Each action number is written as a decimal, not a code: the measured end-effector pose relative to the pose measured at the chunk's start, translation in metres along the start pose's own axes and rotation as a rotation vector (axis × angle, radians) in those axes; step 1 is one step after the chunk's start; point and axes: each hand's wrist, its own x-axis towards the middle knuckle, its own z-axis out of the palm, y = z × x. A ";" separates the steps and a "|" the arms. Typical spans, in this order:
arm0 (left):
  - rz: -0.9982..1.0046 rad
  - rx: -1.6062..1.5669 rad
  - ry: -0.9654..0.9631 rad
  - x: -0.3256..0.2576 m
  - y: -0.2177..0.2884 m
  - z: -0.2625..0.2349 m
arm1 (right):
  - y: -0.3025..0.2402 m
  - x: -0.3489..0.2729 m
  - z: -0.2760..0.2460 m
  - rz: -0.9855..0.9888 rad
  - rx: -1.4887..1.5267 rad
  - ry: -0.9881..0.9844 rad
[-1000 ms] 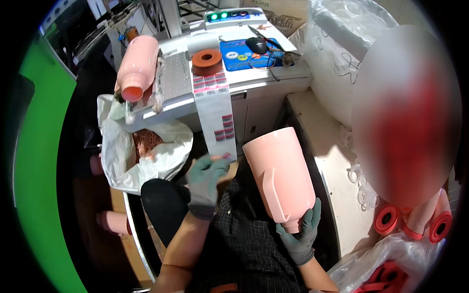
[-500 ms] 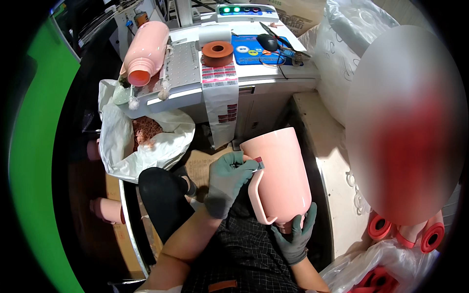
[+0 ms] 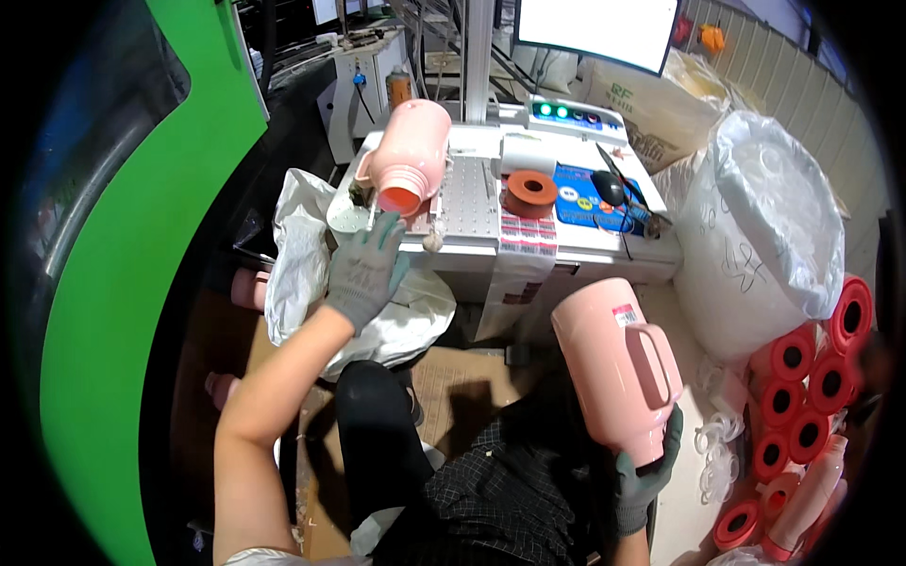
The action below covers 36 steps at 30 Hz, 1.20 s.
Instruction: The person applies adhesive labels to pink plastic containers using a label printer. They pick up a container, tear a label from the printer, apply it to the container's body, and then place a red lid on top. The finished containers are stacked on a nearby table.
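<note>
My right hand (image 3: 645, 483), in a grey-green glove, grips a pink thermos jug (image 3: 604, 373) by its neck. The jug hangs tilted with its base up and its handle (image 3: 668, 363) facing right. A small red-and-white sticker (image 3: 624, 315) sits on its wall near the handle. With fingers stretched out, my gloved left hand (image 3: 366, 275) reaches to a second pink jug (image 3: 412, 151) lying on the white table. The fingertips are just below that jug's open mouth; whether they touch it I cannot tell.
An orange tape roll (image 3: 530, 193) stands by a hanging strip of stickers (image 3: 526, 236). A black mouse (image 3: 607, 187) rests on a blue mat. White bags (image 3: 300, 255) are below the table's left; a large white sack (image 3: 731, 255) and several red-rimmed pink parts (image 3: 791, 357) are at right.
My left hand has left the held jug and moved up to the one on the table. A sticker now lies on the held jug, which has turned so its handle faces right. The view has shifted.
</note>
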 end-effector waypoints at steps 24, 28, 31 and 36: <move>-0.226 -1.067 -0.134 -0.173 0.105 -0.109 | -0.012 0.178 0.438 -1.146 -1.176 -0.522; -0.285 -1.527 -0.192 -0.182 0.099 -0.094 | 0.000 0.181 0.458 -1.139 -1.215 -0.542; -0.232 -1.432 -0.230 -0.166 0.101 -0.093 | 0.017 0.190 0.451 -1.160 -1.173 -0.523; 0.238 -1.380 0.169 -0.132 0.116 -0.075 | -0.009 0.155 0.430 -1.011 -0.791 -0.567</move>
